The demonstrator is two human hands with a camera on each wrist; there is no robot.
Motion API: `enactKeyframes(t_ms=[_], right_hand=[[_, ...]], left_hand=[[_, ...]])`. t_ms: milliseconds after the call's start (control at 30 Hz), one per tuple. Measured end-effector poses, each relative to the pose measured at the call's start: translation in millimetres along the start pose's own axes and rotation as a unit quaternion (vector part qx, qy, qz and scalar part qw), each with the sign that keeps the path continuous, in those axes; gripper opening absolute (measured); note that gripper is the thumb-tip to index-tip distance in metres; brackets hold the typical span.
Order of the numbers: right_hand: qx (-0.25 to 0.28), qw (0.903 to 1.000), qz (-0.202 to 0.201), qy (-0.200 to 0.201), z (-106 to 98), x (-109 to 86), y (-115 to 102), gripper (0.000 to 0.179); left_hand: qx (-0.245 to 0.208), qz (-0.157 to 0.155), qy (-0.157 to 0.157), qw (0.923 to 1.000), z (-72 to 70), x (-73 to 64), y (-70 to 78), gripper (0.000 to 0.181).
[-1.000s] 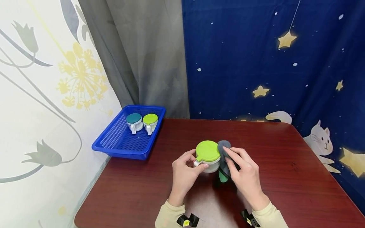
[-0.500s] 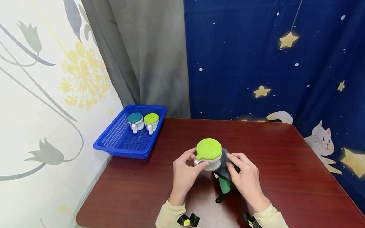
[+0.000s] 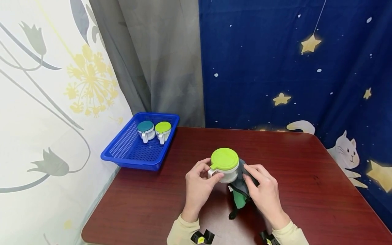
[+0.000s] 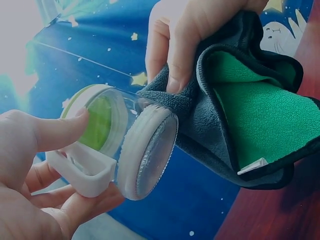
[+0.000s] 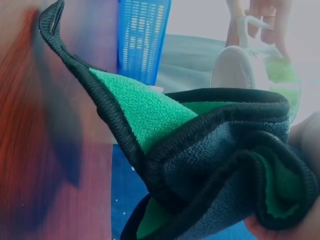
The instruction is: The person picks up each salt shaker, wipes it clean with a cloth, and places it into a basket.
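A clear seasoning jar (image 4: 150,145) with a lime green lid (image 3: 225,159) and a white handle (image 4: 82,170) is held above the table. My left hand (image 3: 200,187) grips it by the handle side, thumb along the jar near the lid. On the jar's other side my right hand (image 3: 264,187) pinches a cloth (image 4: 210,115), dark grey on one face and green on the other, with black edging. The cloth lies against the jar's wall, and its lower folds hang down with a black loop (image 5: 50,22) at one corner.
At the back left of the brown table (image 3: 147,207) stands a blue plastic basket (image 3: 131,163). Inside it are two similar jars, one with a teal lid (image 3: 145,126) and one with a lime lid (image 3: 163,127). Curtains hang behind the table.
My right hand has drawn the cloth from the lid's edge down to the jar's side, and more of its green face hangs below. The jar is raised and turned slightly.
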State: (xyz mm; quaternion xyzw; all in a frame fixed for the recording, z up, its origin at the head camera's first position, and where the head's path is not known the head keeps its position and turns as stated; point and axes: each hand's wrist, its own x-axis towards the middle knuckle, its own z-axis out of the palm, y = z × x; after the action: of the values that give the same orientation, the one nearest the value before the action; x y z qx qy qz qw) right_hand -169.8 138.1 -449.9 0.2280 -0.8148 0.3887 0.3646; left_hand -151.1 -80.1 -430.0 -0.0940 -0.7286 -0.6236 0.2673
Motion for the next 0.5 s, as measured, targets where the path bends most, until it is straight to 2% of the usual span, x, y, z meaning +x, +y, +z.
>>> enactKeyframes(t_ms=[233,500], right_hand=[[0.008,0.9999,0.007,-0.001,-1.3,-0.6,0.2,0.040],[0.021,0.9998,-0.001,0.007,-1.5,1.9,-1.6,0.041]], left_hand=[[0.023,0.017,-0.013,0.9995,-2.8,0.4,-3.4,0.035],[0.023,0.017,-0.018,0.9994,-5.0,2.8,-5.6,0.034]])
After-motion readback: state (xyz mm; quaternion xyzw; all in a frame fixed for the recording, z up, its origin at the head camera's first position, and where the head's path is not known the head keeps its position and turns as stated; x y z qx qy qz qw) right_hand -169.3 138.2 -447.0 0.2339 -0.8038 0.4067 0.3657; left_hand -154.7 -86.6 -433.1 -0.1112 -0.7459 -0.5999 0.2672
